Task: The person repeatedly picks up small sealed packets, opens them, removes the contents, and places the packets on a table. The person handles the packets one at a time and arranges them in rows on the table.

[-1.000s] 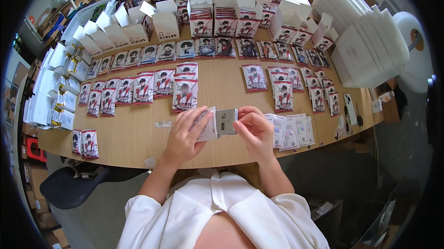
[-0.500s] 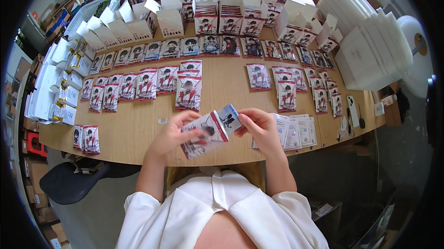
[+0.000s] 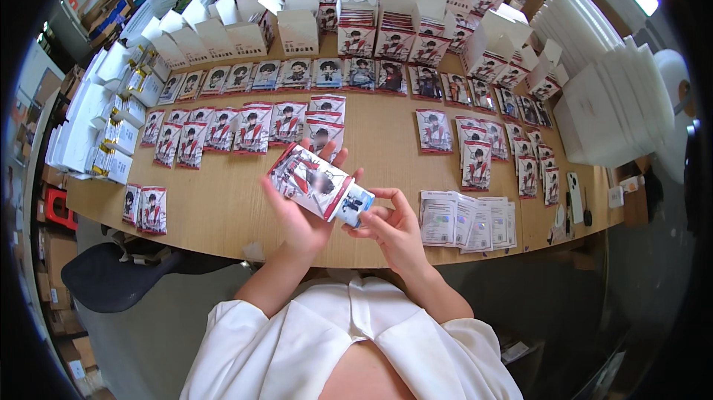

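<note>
A red-and-white printed foil packet [image 3: 306,181] lies tilted across my left hand [image 3: 300,223]. That palm faces up, its fingers stretched out behind the packet and the thumb along the near edge. Out of the packet's right end sticks a blue-and-white picture card [image 3: 354,205]. My right hand [image 3: 399,235] pinches the card's outer end between thumb and fingers. How far the card reaches inside the packet is hidden. Just beyond my left fingertips lies a column of overlapping matching packets [image 3: 324,114], partly covered by the hand.
A row of character cards [image 3: 327,73] crosses the table, with open display boxes [image 3: 356,36] behind it. White-backed cards [image 3: 464,222] lie fanned right of my right hand. White plastic bins [image 3: 605,103] stand far right, near a phone [image 3: 575,196]. Two packets [image 3: 152,209] lie near left.
My left hand has turned palm up under the packet, its fingers opening out. The packet now slants down to the right. My right hand still pinches the card, slightly lower.
</note>
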The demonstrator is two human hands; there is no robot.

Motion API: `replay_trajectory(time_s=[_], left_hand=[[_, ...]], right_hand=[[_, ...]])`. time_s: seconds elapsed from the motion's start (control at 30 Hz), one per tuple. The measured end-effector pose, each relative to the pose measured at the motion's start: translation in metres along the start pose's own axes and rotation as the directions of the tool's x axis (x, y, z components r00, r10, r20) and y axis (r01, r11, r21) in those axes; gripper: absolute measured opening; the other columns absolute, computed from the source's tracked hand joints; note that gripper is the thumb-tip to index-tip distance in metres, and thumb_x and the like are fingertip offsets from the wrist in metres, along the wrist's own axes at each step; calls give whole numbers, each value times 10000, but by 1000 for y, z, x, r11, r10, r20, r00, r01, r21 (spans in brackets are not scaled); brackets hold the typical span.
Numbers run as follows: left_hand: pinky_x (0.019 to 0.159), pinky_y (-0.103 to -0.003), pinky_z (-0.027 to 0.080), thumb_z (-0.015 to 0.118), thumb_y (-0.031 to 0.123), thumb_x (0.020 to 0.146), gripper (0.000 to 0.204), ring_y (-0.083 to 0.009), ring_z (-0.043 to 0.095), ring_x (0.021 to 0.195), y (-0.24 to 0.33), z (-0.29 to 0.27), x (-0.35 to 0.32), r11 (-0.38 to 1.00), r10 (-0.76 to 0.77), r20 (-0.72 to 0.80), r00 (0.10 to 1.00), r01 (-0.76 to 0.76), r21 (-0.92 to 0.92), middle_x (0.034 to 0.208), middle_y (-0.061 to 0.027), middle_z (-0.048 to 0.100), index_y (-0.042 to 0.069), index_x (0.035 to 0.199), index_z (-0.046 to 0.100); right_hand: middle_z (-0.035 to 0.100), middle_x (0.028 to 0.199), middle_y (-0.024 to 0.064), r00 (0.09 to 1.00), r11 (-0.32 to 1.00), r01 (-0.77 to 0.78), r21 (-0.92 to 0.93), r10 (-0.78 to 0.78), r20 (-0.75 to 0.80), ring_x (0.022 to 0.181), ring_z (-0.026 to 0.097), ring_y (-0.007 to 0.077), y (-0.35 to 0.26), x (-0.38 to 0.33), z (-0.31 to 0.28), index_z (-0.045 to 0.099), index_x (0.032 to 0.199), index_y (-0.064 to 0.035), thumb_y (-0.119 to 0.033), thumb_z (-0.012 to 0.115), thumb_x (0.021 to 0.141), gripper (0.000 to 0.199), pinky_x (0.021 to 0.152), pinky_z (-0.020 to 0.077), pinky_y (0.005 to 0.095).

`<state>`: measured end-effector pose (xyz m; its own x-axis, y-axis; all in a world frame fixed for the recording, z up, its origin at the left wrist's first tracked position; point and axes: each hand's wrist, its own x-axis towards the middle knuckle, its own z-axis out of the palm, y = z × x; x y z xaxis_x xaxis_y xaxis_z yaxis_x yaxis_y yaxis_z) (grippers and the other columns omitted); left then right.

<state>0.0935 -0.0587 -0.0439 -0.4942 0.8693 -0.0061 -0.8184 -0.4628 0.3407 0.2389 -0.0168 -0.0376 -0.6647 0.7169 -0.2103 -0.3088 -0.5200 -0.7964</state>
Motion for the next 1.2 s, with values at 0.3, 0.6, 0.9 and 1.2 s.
replay_trajectory(time_s=[0.3, 0.6, 0.9, 1.2], left_hand=[[887, -453, 494, 403, 666, 924, 742, -255, 622, 902, 19, -4, 23, 992, -81, -126, 989, 68, -108, 1082, -144, 635, 51, 1328, 504], [848, -463, 508, 328, 713, 917, 760, -260, 621, 883, 24, -8, 26, 968, -155, -104, 982, 130, -215, 1064, -136, 648, 83, 1291, 530], [1073, -515, 363, 340, 745, 890, 886, -344, 465, 1283, 50, -15, 27, 985, 136, -2, 991, -135, 106, 1373, -230, 471, 55, 1446, 363], [989, -320, 454, 447, 439, 1013, 676, -181, 513, 1227, 92, -30, 25, 618, -180, -19, 983, 129, 775, 1407, -147, 459, -29, 1472, 286]], right_hand=[[668, 998, 247, 996, 982, 72, -175, -63, 56, 878, 705, 291, 9, -8, 8, 365, 1133, 6, 29, 583, 920, 306, 781, 593, 353], [672, 982, 232, 993, 980, 50, -195, -27, 118, 903, 700, 287, 8, -9, 7, 354, 1178, 10, 33, 571, 927, 333, 778, 589, 341], [685, 919, 175, 996, 999, -20, -29, 23, 86, 808, 701, 239, 4, -4, -2, 428, 1207, 13, 36, 608, 892, 363, 767, 582, 383], [674, 916, 170, 992, 998, -17, -65, 25, 122, 745, 696, 216, -1, 7, -5, 414, 1234, 17, 24, 590, 911, 368, 694, 584, 347]])
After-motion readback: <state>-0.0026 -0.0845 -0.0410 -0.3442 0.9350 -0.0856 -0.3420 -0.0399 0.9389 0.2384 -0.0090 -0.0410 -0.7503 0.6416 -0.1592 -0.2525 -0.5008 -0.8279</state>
